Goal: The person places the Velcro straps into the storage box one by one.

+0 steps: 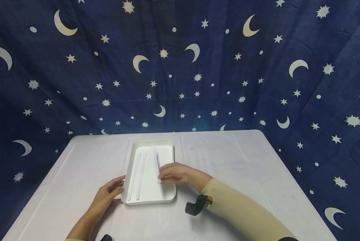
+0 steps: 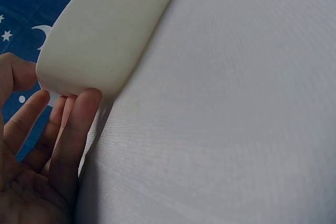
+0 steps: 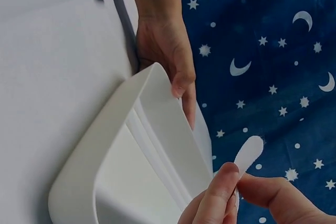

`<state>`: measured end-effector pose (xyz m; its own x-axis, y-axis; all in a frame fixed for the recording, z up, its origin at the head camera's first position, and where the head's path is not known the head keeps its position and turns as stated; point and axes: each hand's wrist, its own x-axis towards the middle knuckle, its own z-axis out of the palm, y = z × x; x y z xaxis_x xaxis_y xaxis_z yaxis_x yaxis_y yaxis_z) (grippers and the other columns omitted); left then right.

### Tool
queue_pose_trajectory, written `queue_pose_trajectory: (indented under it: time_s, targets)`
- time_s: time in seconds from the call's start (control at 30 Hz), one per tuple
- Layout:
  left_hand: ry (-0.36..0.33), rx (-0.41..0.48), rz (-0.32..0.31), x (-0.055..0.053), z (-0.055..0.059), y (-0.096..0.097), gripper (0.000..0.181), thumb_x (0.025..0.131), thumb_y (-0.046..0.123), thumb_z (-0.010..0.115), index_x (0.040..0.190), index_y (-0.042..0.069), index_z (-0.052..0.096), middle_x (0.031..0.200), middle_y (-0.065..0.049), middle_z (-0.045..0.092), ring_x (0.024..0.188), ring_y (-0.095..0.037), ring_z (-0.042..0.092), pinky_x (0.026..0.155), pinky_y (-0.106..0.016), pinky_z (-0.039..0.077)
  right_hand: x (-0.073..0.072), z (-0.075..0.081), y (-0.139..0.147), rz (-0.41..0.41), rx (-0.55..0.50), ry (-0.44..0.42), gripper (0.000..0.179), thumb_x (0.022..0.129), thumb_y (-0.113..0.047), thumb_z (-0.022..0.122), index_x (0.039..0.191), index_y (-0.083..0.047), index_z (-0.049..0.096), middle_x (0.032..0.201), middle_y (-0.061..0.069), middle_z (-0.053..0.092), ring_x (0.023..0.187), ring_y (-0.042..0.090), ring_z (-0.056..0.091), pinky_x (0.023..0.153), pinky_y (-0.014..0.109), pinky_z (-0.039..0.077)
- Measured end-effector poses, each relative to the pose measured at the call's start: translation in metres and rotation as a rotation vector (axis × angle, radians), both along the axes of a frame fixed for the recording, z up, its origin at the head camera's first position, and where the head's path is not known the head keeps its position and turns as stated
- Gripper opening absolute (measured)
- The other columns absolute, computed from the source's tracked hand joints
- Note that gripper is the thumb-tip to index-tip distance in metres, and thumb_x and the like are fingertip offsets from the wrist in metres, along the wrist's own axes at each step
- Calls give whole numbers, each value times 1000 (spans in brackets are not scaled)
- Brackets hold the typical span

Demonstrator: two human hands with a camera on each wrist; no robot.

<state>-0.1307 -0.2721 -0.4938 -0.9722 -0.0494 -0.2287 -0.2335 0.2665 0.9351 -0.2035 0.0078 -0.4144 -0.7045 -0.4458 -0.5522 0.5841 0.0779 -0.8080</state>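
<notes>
A white rectangular tray [image 1: 168, 196] lies on the table, with two slim white sticks [image 1: 140, 180] side by side along its left part; each has a small crosswise tip at the far end. Over the tray's right half, my right hand [image 1: 175, 174] pinches another long white stick [image 1: 155, 157] near its lower end. That stick's flat, rounded end [image 3: 252, 150] pokes out past the thumb and fingers in the right wrist view. My left hand [image 1: 106, 194] touches the outside of the tray's left wall near the front corner, fingers loosely spread [image 2: 84, 108].
A white cloth covers the table [image 1: 228, 160]. Dark blue fabric [image 1: 180, 67] with moons and stars hangs behind and beside it. A black device [image 1: 195, 207] is strapped at the right wrist, over a beige sleeve.
</notes>
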Motion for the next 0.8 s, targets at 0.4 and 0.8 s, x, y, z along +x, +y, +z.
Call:
queue_pose_trajectory:
  time_s: [0.4, 0.8]
  targets:
    - [-7, -25, -5, 0, 2, 1, 57, 93, 20, 63, 147, 9, 44, 140, -23, 51, 119, -34, 59, 76, -34, 61, 4, -18, -17, 10, -39, -31, 20, 85, 13, 60, 103, 4, 60, 90, 10, 59, 80, 17, 62, 87, 27, 59]
    - [-10, -65, 2, -1, 2, 2, 57, 93, 21, 63, 146, 9, 46, 138, -23, 52, 117, -33, 59, 74, -32, 62, 4, -34, -31, -14, -44, -53, 30, 83, 14, 61, 113, 10, 58, 81, 10, 63, 70, 15, 64, 80, 25, 60]
